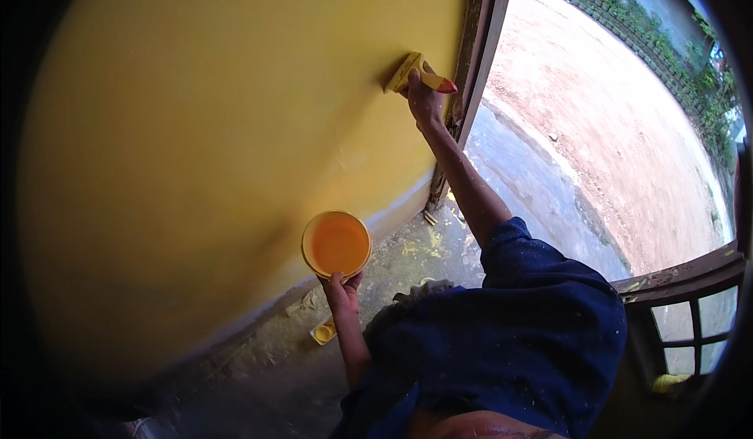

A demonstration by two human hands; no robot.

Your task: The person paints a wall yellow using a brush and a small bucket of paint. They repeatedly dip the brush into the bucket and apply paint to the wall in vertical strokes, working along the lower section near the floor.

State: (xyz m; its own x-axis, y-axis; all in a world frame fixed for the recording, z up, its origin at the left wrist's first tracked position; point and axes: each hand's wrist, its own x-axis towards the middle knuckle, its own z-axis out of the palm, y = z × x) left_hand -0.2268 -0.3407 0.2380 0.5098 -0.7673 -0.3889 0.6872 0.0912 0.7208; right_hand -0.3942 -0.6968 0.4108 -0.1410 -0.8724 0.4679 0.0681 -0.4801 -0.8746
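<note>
My right hand (424,103) is closed around a wide paintbrush (408,72) with a red-tipped handle. The brush's yellow-coated head rests against the yellow wall (227,109), close to the door frame. Lower down, my left hand (343,286) grips the near rim of a round tub (307,252), thumb on the edge and fingers underneath. Orange-yellow paint (340,243) lies inside the tub. The bristle tips are hard to make out against the wall.
A dark wooden door frame (475,54) borders the wall on the right, opening onto a concrete strip and reddish ground (596,102). A small yellow-stained container (323,331) stands on the paint-spattered floor (408,255). A paned door or shutter (696,321) is at lower right.
</note>
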